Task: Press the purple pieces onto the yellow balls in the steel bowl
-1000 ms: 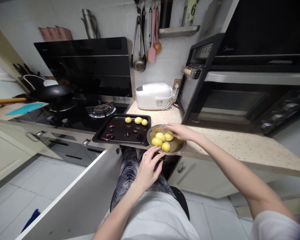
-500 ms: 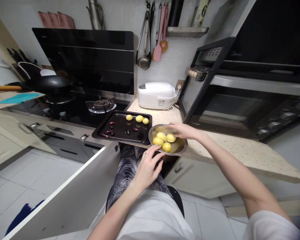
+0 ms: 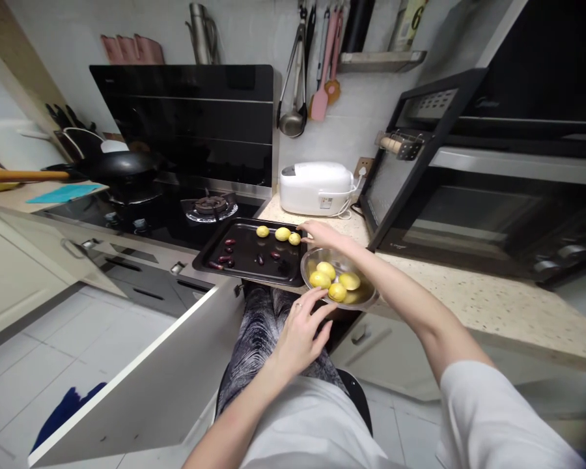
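Observation:
A round metal bowl (image 3: 371,298) sits at the counter's front edge and holds several yellow oval fruits (image 3: 337,292) that look like lemons. My left hand (image 3: 300,335) is at its near rim, fingers spread, fingertips by the fruit. Across the bowl reaches my right arm. My right hand (image 3: 325,234), thumb and fingers apart, is beside the rightmost of three yellow fruits (image 3: 294,239) on a black baking tray (image 3: 244,268); whether it touches that fruit I cannot tell. Several small dark purple oval pieces (image 3: 260,258) lie on the tray's left and middle.
Behind the tray stands a white appliance (image 3: 316,189) with a plugged-in cord. A gas hob (image 3: 211,205) and a black wok (image 3: 124,166) are to the left, an oven (image 3: 488,215) to the right. An open cabinet door (image 3: 146,371) juts out beside my legs.
My right hand has moved left from the fruit in the bowl to the tray's right end. My left hand stays by the bowl rim. The whole view has shifted slightly.

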`<move>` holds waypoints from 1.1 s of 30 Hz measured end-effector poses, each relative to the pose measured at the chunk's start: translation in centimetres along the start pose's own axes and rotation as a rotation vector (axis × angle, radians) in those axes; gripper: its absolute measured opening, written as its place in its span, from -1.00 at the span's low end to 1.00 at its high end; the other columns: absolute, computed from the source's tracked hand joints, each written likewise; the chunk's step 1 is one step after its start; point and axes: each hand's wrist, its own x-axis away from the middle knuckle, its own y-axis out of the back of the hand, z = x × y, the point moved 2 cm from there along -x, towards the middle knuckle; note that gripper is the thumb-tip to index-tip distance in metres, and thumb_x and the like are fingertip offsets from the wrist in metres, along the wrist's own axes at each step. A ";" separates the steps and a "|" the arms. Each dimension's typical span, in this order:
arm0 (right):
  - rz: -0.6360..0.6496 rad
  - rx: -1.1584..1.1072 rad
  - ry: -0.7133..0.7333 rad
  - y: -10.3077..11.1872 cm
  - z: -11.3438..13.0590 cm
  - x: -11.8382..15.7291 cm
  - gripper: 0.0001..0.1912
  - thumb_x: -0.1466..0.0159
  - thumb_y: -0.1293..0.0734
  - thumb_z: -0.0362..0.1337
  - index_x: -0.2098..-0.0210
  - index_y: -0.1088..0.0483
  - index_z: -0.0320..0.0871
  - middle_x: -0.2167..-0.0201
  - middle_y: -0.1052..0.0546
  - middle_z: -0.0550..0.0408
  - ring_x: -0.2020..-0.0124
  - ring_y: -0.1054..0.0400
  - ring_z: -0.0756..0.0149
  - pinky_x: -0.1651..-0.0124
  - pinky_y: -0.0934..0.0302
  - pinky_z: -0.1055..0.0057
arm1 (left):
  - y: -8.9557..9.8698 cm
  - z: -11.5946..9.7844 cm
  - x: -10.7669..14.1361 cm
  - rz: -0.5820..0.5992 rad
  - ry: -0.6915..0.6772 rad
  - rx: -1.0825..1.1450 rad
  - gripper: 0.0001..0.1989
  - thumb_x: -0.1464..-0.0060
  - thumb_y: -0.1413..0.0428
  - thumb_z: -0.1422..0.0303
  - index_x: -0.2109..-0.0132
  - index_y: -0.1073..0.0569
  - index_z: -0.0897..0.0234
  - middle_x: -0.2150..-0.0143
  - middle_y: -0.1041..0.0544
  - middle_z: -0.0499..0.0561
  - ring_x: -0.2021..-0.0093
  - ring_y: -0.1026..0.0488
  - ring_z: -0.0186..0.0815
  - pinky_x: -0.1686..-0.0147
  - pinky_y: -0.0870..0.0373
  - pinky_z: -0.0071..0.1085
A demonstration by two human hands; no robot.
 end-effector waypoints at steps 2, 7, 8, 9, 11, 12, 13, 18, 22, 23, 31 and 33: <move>0.021 0.004 -0.032 -0.6 0.4 -1.5 -0.64 -0.40 -0.35 -0.21 -0.14 -0.45 -0.23 -0.07 -0.59 -0.26 -0.04 -0.52 0.01 -0.01 -0.33 0.27 | 0.0 0.0 0.0 0.009 -0.003 0.004 -0.58 -0.30 -0.09 0.50 -0.26 -0.41 0.15 -0.34 -0.40 0.20 -0.40 -0.31 -0.02 -0.31 -0.40 0.10; 0.075 0.013 -0.124 -2.2 1.1 -3.8 -0.59 -0.27 -0.48 -0.18 -0.07 -0.45 -0.18 0.02 -0.64 -0.19 0.06 -0.55 0.01 0.14 -0.30 0.33 | 0.1 0.0 0.0 0.022 -0.014 -0.003 -0.58 -0.30 -0.09 0.50 -0.26 -0.40 0.17 -0.35 -0.38 0.23 -0.41 -0.29 0.00 -0.31 -0.40 0.11; 0.076 0.011 -0.137 -2.4 1.2 -3.9 -0.57 -0.25 -0.50 -0.18 -0.06 -0.45 -0.17 0.02 -0.64 -0.17 0.06 -0.54 0.01 0.15 -0.30 0.34 | 0.1 0.0 0.1 0.027 -0.014 -0.005 -0.58 -0.30 -0.09 0.50 -0.27 -0.40 0.18 -0.35 -0.38 0.23 -0.42 -0.29 0.00 -0.31 -0.40 0.11; 0.074 0.007 -0.148 -2.5 1.3 -4.0 -0.56 -0.23 -0.52 -0.19 -0.05 -0.45 -0.16 0.02 -0.64 -0.16 0.06 -0.54 0.01 0.16 -0.29 0.34 | 0.0 0.1 0.1 0.033 -0.013 -0.006 -0.58 -0.30 -0.09 0.50 -0.27 -0.39 0.18 -0.36 -0.37 0.24 -0.42 -0.28 0.00 -0.32 -0.40 0.11; 0.062 -0.006 -0.159 -2.4 1.4 -3.9 -0.57 -0.21 -0.53 -0.20 -0.03 -0.44 -0.15 0.04 -0.64 -0.14 0.08 -0.53 0.02 0.17 -0.28 0.34 | 0.1 0.1 0.1 0.041 -0.013 -0.007 -0.59 -0.31 -0.09 0.50 -0.26 -0.39 0.20 -0.36 -0.37 0.24 -0.43 -0.27 0.00 -0.32 -0.40 0.10; 0.051 -0.015 -0.158 -2.1 1.4 -3.7 -0.57 -0.21 -0.52 -0.21 -0.02 -0.44 -0.15 0.05 -0.64 -0.12 0.08 -0.53 0.03 0.18 -0.27 0.34 | 0.1 0.1 0.1 0.043 -0.013 -0.007 -0.59 -0.31 -0.09 0.50 -0.26 -0.39 0.20 -0.36 -0.37 0.24 -0.43 -0.27 -0.01 -0.33 -0.40 0.09; 0.036 -0.026 -0.154 -1.8 1.5 -3.3 -0.58 -0.21 -0.52 -0.21 -0.02 -0.43 -0.14 0.05 -0.63 -0.11 0.08 -0.52 0.04 0.18 -0.26 0.34 | 0.1 0.2 0.1 0.044 -0.013 -0.005 -0.58 -0.31 -0.09 0.50 -0.26 -0.39 0.20 -0.36 -0.37 0.24 -0.43 -0.26 -0.01 -0.33 -0.40 0.09; -0.066 -0.089 -0.099 0.6 1.4 0.3 -0.59 -0.27 -0.44 -0.22 -0.07 -0.38 -0.15 0.01 -0.60 -0.07 0.06 -0.47 0.11 0.12 -0.22 0.36 | 0.0 0.2 0.1 0.037 -0.010 0.007 -0.57 -0.30 -0.09 0.50 -0.28 -0.39 0.19 -0.36 -0.37 0.24 -0.43 -0.27 -0.01 -0.33 -0.40 0.09; -0.167 -0.167 -0.038 1.7 1.2 5.0 -0.63 -0.28 -0.42 -0.20 -0.05 -0.40 -0.13 0.02 -0.59 -0.02 0.07 -0.45 0.13 0.06 -0.23 0.33 | 0.0 0.1 0.1 0.032 -0.004 0.010 -0.57 -0.31 -0.08 0.50 -0.27 -0.40 0.16 -0.35 -0.38 0.21 -0.42 -0.29 -0.01 -0.33 -0.38 0.11; -0.194 -0.192 -0.020 1.7 1.1 6.2 -0.64 -0.28 -0.42 -0.21 -0.04 -0.42 -0.13 0.03 -0.59 -0.02 0.07 -0.45 0.12 0.05 -0.24 0.31 | 0.0 0.1 0.1 0.032 -0.001 0.007 -0.58 -0.31 -0.08 0.50 -0.27 -0.40 0.16 -0.35 -0.38 0.21 -0.42 -0.28 -0.02 -0.34 -0.37 0.11; -0.143 -0.193 -0.076 0.1 -0.8 13.0 -0.61 -0.26 -0.42 -0.31 -0.09 -0.48 -0.11 -0.01 -0.58 -0.07 0.03 -0.49 0.05 0.00 -0.31 0.22 | -0.1 0.0 0.1 0.042 -0.001 -0.001 -0.58 -0.34 -0.06 0.47 -0.29 -0.39 0.14 -0.35 -0.39 0.19 -0.44 -0.26 -0.05 -0.37 -0.32 0.06; -0.113 -0.192 -0.080 -0.3 -1.5 13.6 -0.60 -0.27 -0.41 -0.32 -0.11 -0.49 -0.11 -0.02 -0.59 -0.08 0.02 -0.50 0.04 -0.02 -0.32 0.21 | -0.2 0.1 0.1 0.046 0.005 -0.005 -0.57 -0.34 -0.06 0.48 -0.29 -0.38 0.13 -0.35 -0.39 0.18 -0.44 -0.26 -0.05 -0.37 -0.32 0.07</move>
